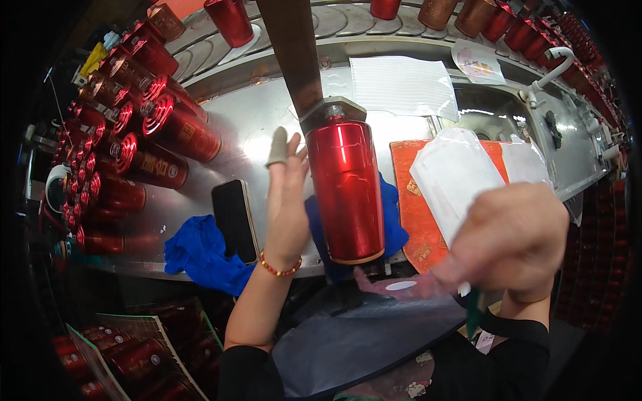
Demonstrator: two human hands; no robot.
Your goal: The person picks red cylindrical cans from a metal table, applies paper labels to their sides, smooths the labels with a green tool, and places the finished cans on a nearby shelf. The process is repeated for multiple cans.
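We're holding our left hand [287,200] spread beside the red canister [344,194], seemingly mounted for access, our right hand [509,237] pinching pinkish film [402,286].

I count two hands [287,194], one red canister [344,190] at centre, one phone [235,220], one beaded bracelet [279,269], one orange board [406,170] and two patches of blue cloth [200,250]; the left-hand canisters [180,130] crowd past counting.

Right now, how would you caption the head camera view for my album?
Left hand beside a glossy red canister, right hand blurred, black phone lying nearby.
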